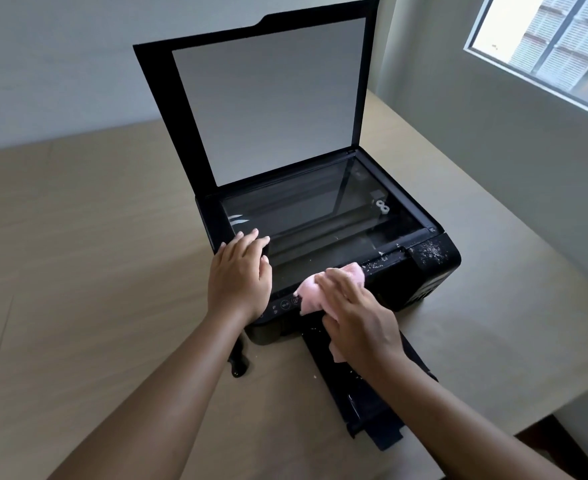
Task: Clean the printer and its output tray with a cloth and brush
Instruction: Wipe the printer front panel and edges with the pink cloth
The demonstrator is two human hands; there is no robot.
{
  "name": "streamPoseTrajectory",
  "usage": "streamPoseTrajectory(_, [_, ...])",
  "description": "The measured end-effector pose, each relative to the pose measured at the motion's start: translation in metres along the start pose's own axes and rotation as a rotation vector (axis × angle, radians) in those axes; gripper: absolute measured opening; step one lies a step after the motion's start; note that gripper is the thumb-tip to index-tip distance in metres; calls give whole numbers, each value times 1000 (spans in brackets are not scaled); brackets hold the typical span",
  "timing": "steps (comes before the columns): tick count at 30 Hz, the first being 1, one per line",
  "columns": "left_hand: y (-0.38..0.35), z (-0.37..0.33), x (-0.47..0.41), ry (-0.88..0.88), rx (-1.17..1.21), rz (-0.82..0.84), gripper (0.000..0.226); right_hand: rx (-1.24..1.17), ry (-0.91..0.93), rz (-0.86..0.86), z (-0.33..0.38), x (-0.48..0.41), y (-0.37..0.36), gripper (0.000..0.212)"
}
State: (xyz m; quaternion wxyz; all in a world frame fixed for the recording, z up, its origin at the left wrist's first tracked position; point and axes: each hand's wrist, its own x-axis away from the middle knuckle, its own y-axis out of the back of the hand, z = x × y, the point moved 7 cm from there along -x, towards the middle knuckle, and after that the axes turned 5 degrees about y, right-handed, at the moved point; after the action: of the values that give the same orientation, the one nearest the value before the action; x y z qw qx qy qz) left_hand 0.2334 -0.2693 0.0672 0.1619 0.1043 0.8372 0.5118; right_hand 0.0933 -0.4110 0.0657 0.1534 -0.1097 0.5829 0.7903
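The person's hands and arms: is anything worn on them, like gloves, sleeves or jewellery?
Nothing worn shows. The left hand and right hand are bare: no gloves, rings or watch. Both forearms are uncovered to the picture's edge, so no sleeves appear. Nails look short.

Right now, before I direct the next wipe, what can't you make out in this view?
Head view:
Output tray: middle hidden by the right hand and forearm; debris there unknown.
Control panel icons: too small, partly under the cloth and left hand.
Dark object on the table: partly behind the left forearm; brush or not, unclear.
Right hand's hold on the cloth: motion-blurred.
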Motion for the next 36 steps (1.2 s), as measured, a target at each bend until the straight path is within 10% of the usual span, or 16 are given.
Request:
streamPoseTrajectory(14, [2, -1, -2, 4, 1, -8, 57, -223, -6, 123, 42, 1, -10, 33])
streamPoseTrajectory(24, [0, 0, -2, 0, 4, -2, 46, -136, -97, 89, 1, 11, -19, 46])
streamPoseTrajectory(30, [0, -1, -1, -14, -2, 8, 44, -110, 200, 100, 33, 19, -19, 65])
streamPoseTrajectory(36, [0, -1, -1, -3, 11, 3, 48, -112, -23, 26, 26, 19, -31, 68])
